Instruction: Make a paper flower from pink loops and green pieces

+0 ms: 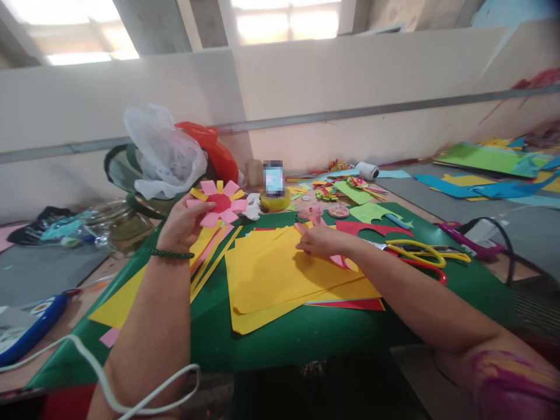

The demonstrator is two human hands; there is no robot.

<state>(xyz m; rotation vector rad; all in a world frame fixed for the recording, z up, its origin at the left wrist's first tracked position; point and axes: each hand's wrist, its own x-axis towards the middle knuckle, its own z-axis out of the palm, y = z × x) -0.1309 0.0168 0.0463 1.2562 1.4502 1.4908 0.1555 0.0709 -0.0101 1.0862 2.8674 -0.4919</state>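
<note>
My left hand (186, 219) pinches a paper flower (221, 201) by its left edge, holding it up above the table. The flower has a red round middle with pink and yellow strips around it. My right hand (321, 240) is over the stack of yellow paper sheets (275, 274), its fingers curled together. Pink and yellow paper pieces (308, 224) show just beyond those fingers; whether they are gripped is hidden. More pink strips (341, 262) lie under my right wrist. Yellow and pink paper strips (210, 251) lie beside my left hand.
Yellow- and red-handled scissors (420, 254) lie right of the stack, near red paper offcuts (371, 227). A phone (274, 178) stands behind on a yellow roll (275, 201). Plastic bags (164, 157) are at the back left. A white cable (98, 373) crosses near my left forearm.
</note>
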